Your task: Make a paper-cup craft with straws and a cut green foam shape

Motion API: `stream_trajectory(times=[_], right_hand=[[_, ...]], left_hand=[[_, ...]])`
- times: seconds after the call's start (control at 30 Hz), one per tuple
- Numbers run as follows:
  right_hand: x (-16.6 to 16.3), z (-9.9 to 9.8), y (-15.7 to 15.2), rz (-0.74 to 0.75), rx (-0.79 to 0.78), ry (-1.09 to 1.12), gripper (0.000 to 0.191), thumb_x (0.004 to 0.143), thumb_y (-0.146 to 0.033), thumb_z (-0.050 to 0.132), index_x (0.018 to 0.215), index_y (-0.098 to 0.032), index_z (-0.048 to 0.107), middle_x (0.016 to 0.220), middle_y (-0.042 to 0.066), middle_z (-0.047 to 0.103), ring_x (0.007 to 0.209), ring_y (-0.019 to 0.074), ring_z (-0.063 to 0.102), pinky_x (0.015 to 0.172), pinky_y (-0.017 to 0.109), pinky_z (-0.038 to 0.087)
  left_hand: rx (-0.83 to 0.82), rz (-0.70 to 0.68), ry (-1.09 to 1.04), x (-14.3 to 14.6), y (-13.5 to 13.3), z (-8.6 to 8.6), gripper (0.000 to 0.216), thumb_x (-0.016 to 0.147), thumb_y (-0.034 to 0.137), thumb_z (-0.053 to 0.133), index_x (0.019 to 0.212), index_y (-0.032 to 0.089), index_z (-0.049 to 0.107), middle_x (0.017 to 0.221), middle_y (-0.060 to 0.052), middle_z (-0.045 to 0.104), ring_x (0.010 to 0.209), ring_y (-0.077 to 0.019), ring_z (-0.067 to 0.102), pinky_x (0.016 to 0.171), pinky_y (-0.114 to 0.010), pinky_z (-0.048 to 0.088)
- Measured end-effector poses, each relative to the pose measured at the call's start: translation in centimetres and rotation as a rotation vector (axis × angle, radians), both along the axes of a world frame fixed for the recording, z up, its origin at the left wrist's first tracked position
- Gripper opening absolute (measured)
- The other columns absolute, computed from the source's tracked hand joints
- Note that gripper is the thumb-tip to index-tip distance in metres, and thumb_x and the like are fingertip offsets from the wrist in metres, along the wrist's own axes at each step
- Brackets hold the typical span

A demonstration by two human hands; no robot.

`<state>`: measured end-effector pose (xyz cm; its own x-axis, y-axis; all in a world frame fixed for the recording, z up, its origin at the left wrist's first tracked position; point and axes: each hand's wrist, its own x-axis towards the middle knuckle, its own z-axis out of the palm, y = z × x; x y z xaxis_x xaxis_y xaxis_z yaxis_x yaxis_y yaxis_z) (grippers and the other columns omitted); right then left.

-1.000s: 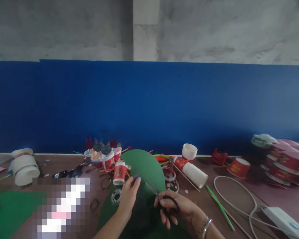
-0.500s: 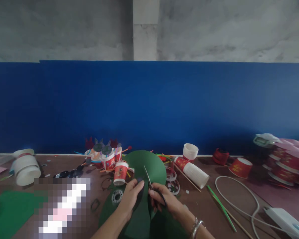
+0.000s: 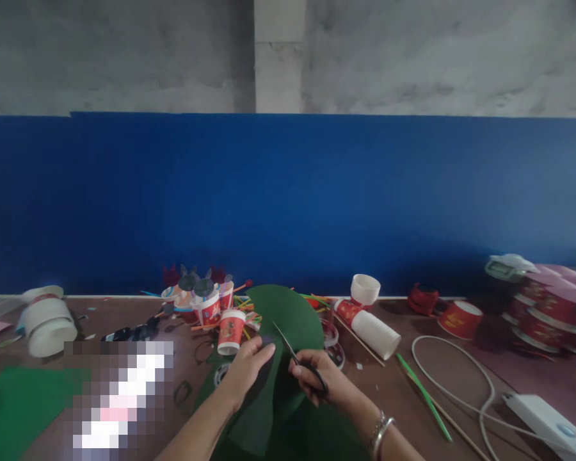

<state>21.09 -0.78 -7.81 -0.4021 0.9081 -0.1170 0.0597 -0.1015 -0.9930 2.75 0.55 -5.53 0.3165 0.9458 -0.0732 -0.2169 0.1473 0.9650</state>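
Note:
My left hand (image 3: 250, 370) is closed on the left side of a dark green sheet of paper (image 3: 288, 314), thumb on top and fingers underneath. The sheet rises in a rounded shape at the back, and its lower part hangs toward me. In my right hand (image 3: 319, 378) is a pair of scissors (image 3: 288, 339) with black handles, held with the fingers through the loops. Its thin blades point up and left across the paper. A cut edge runs down the sheet below the blades. My left fingertips are hidden behind the paper.
Red paper cups (image 3: 231, 331) with sticks stand behind my left hand. A stack of white cups (image 3: 377, 333) lies at right, near green strips (image 3: 425, 397) and a looped white cable (image 3: 454, 336). Green paper (image 3: 24, 406) and white bowls (image 3: 52, 330) are at left. A blue wall panel (image 3: 288, 192) backs the table.
The paper has tilted and turned a little between my hands, with its flap beside the cut bending more. My right hand and the scissors have shifted slightly right, and my left hand slightly left.

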Motion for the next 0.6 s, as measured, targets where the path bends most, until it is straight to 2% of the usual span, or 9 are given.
stream_trajectory(times=[0.2, 0.4, 0.5, 0.6], right_hand=[[1.2, -0.3, 0.3, 0.064, 0.028, -0.016, 0.046, 0.07, -0.057, 0.067, 0.078, -0.013, 0.056, 0.044, -0.009, 0.046, 0.03, 0.0024, 0.038, 0.028, 0.013, 0.026], [2.6, 1.2, 0.2, 0.177, -0.042, -0.119, 0.04, 0.067, -0.048, 0.072, 0.08, -0.012, 0.061, 0.043, -0.008, 0.048, 0.032, 0.0035, 0.041, 0.029, 0.012, 0.032], [2.6, 2.1, -0.1, 0.184, -0.091, -0.158, 0.033, 0.066, -0.04, 0.074, 0.08, -0.013, 0.063, 0.044, -0.007, 0.05, 0.035, 0.0048, 0.045, 0.029, 0.012, 0.032], [2.4, 2.3, -0.1, 0.178, -0.067, -0.18, 0.029, 0.066, -0.037, 0.073, 0.078, -0.013, 0.063, 0.043, -0.008, 0.049, 0.034, 0.0048, 0.044, 0.029, 0.013, 0.032]], left_hand=[[0.049, -0.129, 0.036, -1.1, 0.8, 0.1, 0.033, 0.068, 0.044, 0.07, 0.083, 0.015, 0.067, 0.07, -0.002, 0.067, 0.069, -0.0186, 0.061, 0.071, -0.029, 0.046], [0.052, -0.223, 0.254, -2.0, 0.9, 0.3, 0.032, 0.065, 0.045, 0.071, 0.072, 0.015, 0.066, 0.063, 0.0, 0.062, 0.057, -0.0137, 0.051, 0.056, -0.023, 0.038], [0.11, -0.248, 0.348, -2.1, 0.7, 0.3, 0.025, 0.068, 0.041, 0.068, 0.07, 0.016, 0.065, 0.061, 0.002, 0.059, 0.054, -0.012, 0.046, 0.053, -0.022, 0.033], [0.144, -0.242, 0.412, -2.2, 0.6, 0.1, 0.02, 0.07, 0.036, 0.066, 0.067, 0.017, 0.063, 0.057, 0.004, 0.054, 0.052, -0.011, 0.04, 0.05, -0.021, 0.028]])
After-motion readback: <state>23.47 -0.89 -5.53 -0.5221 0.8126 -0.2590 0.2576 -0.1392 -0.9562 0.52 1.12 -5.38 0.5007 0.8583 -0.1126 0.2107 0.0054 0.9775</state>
